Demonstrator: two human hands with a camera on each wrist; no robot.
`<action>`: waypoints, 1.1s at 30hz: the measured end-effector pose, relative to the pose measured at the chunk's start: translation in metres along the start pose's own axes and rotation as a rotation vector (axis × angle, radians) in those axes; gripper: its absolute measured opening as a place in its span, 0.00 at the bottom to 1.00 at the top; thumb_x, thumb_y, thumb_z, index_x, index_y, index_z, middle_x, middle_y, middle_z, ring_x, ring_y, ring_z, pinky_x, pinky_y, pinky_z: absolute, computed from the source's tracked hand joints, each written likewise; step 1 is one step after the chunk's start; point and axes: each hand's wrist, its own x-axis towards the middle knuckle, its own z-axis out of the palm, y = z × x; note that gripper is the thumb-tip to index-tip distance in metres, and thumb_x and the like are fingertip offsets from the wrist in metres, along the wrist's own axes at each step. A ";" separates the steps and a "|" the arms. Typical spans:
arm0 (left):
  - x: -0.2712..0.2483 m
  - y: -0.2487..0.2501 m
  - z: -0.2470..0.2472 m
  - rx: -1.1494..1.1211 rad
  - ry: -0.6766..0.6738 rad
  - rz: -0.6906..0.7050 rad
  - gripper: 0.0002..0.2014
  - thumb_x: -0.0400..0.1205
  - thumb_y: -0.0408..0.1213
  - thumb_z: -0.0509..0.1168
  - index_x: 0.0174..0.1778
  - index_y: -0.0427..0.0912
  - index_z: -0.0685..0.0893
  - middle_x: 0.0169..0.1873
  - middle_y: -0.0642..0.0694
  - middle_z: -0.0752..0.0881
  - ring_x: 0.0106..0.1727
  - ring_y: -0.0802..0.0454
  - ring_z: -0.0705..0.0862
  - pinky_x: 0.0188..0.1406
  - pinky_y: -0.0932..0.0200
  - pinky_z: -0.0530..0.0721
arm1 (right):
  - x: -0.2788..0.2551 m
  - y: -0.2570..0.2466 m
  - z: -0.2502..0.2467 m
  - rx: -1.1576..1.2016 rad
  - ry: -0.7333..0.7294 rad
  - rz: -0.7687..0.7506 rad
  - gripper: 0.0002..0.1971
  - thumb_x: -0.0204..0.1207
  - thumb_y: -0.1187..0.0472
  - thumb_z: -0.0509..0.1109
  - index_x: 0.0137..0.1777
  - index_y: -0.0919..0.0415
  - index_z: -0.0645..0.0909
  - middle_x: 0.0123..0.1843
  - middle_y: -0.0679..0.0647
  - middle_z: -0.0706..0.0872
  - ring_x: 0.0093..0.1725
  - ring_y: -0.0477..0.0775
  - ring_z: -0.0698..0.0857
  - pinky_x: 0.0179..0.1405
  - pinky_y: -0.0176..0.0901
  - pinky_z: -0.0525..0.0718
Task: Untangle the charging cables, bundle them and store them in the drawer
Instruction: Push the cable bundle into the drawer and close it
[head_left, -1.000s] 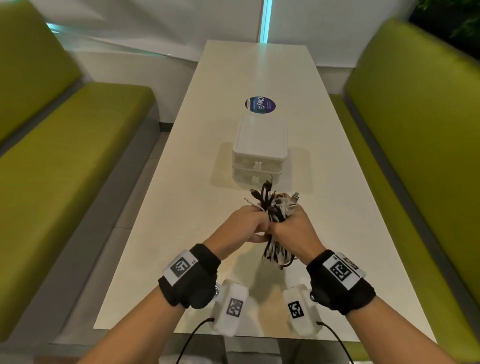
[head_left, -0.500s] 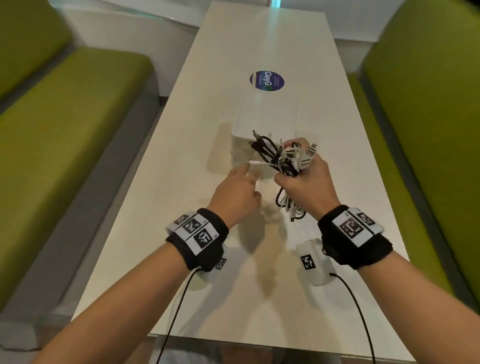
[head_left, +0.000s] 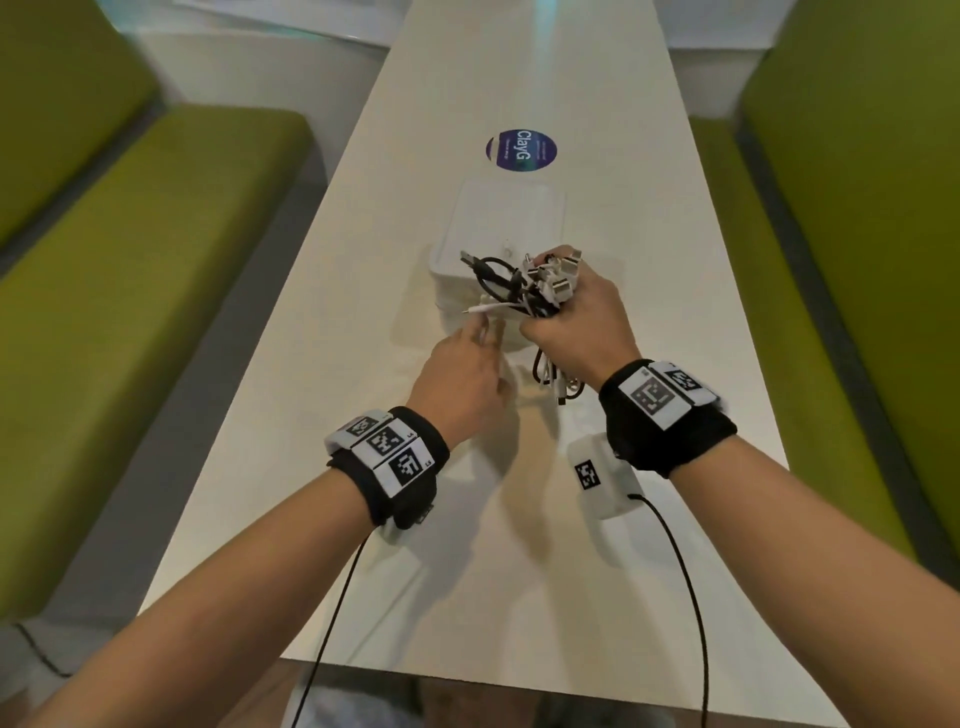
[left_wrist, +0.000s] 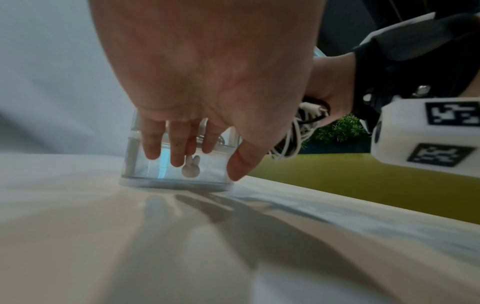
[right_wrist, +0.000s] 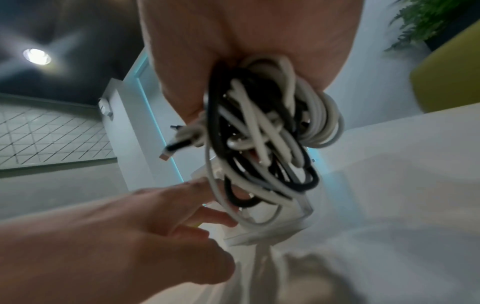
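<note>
My right hand (head_left: 574, 317) grips a bundle of black and white charging cables (head_left: 524, 286) above the front of the white drawer box (head_left: 506, 218); plugs stick out on top and loops hang below the fist. In the right wrist view the cable bundle (right_wrist: 262, 139) fills the middle. My left hand (head_left: 467, 364) reaches with straight fingers to the box's front. In the left wrist view its fingers (left_wrist: 176, 148) lie just before the translucent drawer front (left_wrist: 176, 164), next to a small rabbit-shaped knob (left_wrist: 191, 169). It holds nothing.
The long white table (head_left: 467, 571) runs away from me, with a round blue sticker (head_left: 521, 149) beyond the box. Green benches (head_left: 130, 286) flank both sides. Thin black wires trail from my wrist cameras over the near table edge.
My left hand let go of the bundle and moved forward to the drawer front. My right hand carried the cables forward and up over the box.
</note>
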 end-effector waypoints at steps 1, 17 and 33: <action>0.001 0.000 0.000 0.022 -0.006 -0.002 0.33 0.81 0.41 0.60 0.82 0.34 0.61 0.76 0.36 0.66 0.65 0.37 0.78 0.63 0.47 0.78 | -0.001 0.001 -0.001 -0.010 -0.008 0.011 0.17 0.59 0.60 0.69 0.50 0.51 0.76 0.40 0.45 0.85 0.42 0.55 0.85 0.45 0.48 0.85; -0.058 0.005 -0.008 0.227 0.028 0.012 0.22 0.79 0.44 0.58 0.68 0.39 0.74 0.65 0.42 0.78 0.66 0.42 0.74 0.59 0.48 0.73 | -0.055 -0.013 -0.005 -0.050 -0.026 0.055 0.17 0.59 0.63 0.71 0.48 0.50 0.76 0.42 0.46 0.87 0.45 0.55 0.86 0.48 0.52 0.86; -0.139 -0.004 -0.003 -0.308 -0.050 0.221 0.17 0.81 0.40 0.62 0.67 0.44 0.80 0.64 0.47 0.80 0.64 0.47 0.80 0.57 0.58 0.73 | -0.101 -0.034 0.003 -0.253 -0.016 0.072 0.20 0.60 0.64 0.68 0.52 0.47 0.74 0.42 0.50 0.86 0.43 0.61 0.84 0.41 0.48 0.84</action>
